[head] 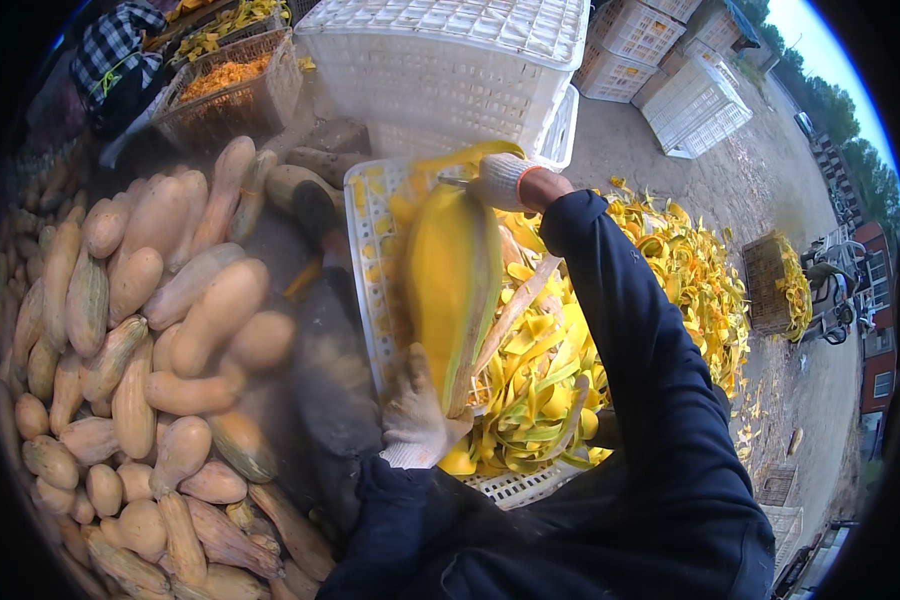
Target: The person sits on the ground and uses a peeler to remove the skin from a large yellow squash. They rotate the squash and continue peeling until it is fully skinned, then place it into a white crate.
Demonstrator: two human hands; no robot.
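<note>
A long squash (pixel 450 285), its skin partly peeled to bright yellow, hangs lengthwise between my hands. My left hand (pixel 424 420), in a pale knitted glove, grips its near end. At the far end my right hand (pixel 502 182), also gloved, is closed on a peeler (pixel 454 181), of which only a bit of metal shows. A yellow strip of peel (pixel 465 154) trails over that hand. Strips of green skin remain along the squash's right side. Beneath it sits a white plastic crate (pixel 367 277) heaped with yellow peelings (pixel 544 360).
A large pile of unpeeled squash (pixel 157 367) covers the ground at left. White crates (pixel 450 82) stand ahead, with stacked crates (pixel 634 37) farther back. Loose peelings (pixel 675 255) spread at right. A person (pixel 112 64) works at upper left, near a crate of orange shreds (pixel 229 97).
</note>
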